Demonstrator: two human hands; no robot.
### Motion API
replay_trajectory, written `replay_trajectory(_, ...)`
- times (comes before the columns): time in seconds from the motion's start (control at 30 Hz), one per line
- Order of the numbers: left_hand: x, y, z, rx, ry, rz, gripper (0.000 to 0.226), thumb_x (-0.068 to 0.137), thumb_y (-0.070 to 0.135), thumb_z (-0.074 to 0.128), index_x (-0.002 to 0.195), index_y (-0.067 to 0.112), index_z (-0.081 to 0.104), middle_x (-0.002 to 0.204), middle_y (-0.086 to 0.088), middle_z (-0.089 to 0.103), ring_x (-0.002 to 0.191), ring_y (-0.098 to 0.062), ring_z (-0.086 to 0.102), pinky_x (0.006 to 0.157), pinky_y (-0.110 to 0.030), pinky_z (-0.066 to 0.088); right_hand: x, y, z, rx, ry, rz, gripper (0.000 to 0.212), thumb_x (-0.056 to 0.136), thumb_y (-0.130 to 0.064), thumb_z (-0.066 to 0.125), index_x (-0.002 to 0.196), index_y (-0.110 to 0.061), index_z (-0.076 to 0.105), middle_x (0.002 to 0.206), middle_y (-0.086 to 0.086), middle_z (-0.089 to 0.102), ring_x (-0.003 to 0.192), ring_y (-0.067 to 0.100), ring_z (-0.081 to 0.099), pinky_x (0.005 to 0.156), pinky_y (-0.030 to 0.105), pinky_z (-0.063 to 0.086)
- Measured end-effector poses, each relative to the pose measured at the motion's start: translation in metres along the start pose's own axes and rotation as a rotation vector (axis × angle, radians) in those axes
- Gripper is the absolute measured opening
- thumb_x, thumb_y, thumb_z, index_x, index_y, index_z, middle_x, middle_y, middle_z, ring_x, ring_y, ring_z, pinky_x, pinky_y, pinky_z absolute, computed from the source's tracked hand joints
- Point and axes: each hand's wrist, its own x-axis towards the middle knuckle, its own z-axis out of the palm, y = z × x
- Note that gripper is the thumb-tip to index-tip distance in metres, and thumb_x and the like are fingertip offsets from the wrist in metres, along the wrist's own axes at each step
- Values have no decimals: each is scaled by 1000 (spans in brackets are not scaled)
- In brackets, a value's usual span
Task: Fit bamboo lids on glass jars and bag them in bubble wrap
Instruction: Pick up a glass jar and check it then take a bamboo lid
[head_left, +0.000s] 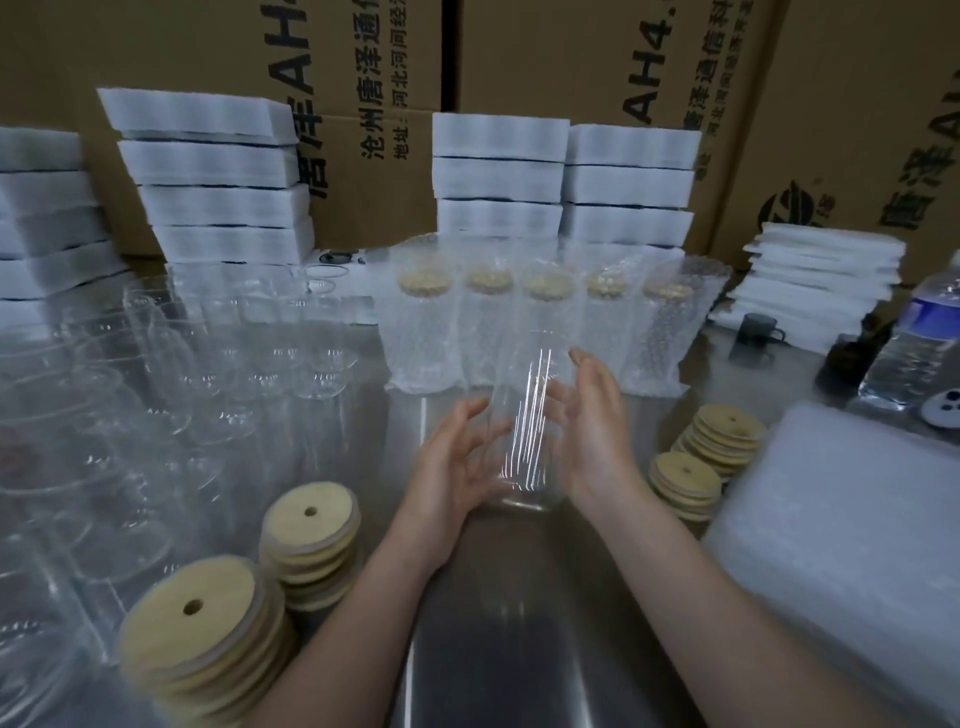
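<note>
we are working over a steel table (519, 597), with a row of bagged jars (540, 332) standing at its far side and a pile of bubble wrap (841, 509) lying at our right. the bare glass jar (522, 415) is hanging upright above the table's middle, between our palms, showing no lid. we are judging it stiff, slick and breakable, so it is asking for a hold around the mid-wall, not the rim. the lid stacks (202, 618) are sitting near left. our left hand (457, 462) and right hand (589, 431) are both spread wide, fingers fairly straight, flanking the jar; blur is hiding how firmly they are pressing.
</note>
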Motion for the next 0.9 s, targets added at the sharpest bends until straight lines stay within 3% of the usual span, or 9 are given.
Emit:
replay_trajectory(0.13, 1, -2, 2, 103, -110, -19, 57, 86, 47, 62, 134, 18, 52, 128, -12, 64, 114, -35, 63, 96, -55, 50, 0, 13, -9, -24, -23, 63, 31, 102, -46, 42, 118, -24, 55, 122, 15, 65, 112, 32, 65, 100, 55, 49)
replay_trajectory(0.23, 2, -4, 1, 133, -131, -4, 57, 82, 41, 68, 133, 21, 52, 122, -10, 67, 103, -31, 68, 81, -44, 57, 1, 15, -13, -35, -75, 89, 36, 102, -48, 37, 118, -22, 56, 121, 13, 66, 112, 29, 65, 101, 51, 49)
replay_trajectory(0.37, 3, -6, -1, 143, -131, 21, 73, 75, 35, 71, 141, 18, 44, 111, -9, 70, 88, -23, 70, 71, -34, 56, 5, 16, -17, -16, -208, 132, 40, 103, -50, 28, 125, -23, 50, 105, 3, 69, 87, 9, 73, 68, 26, 59)
replay_trajectory(0.43, 4, -7, -1, 145, -118, 30, 76, 73, 31, 72, 141, 18, 42, 110, -9, 70, 83, -22, 71, 71, -33, 57, 4, 18, -16, -54, -265, 154, 43, 102, -51, 27, 133, -27, 46, 108, 5, 72, 94, 13, 73, 73, 29, 59)
replay_trajectory(0.53, 4, -4, -1, 103, -103, 23, 76, 73, 29, 71, 142, 14, 42, 103, -10, 69, 85, -24, 67, 78, -40, 54, 2, 22, -13, -110, -333, 208, 51, 99, -57, 28, 137, -29, 48, 121, 10, 69, 110, 24, 68, 89, 40, 55)
replay_trajectory(0.67, 1, 1, 1, 46, -102, 16, 65, 84, 24, 67, 142, 6, 43, 111, -12, 61, 98, -28, 60, 86, -49, 50, 0, 24, -12, -127, -367, 267, 64, 102, -56, 23, 139, -13, 52, 133, 20, 61, 124, 38, 57, 104, 56, 46)
replay_trajectory(0.77, 3, 1, 1, 5, -97, 11, 51, 93, 25, 54, 140, 7, 46, 121, -13, 61, 116, -34, 55, 104, -59, 39, -2, 28, -13, -137, -373, 256, 63, 104, -52, 19, 133, -10, 58, 130, 16, 64, 121, 30, 60, 103, 44, 49)
replay_trajectory(0.9, 7, -2, 2, 57, -95, 55, 56, 96, 24, 51, 149, 27, 33, 133, -6, 62, 124, -27, 58, 106, -50, 41, -4, 29, -14, -114, -411, 250, 56, 104, -52, 18, 127, -21, 59, 119, 1, 71, 109, 13, 68, 84, 26, 55)
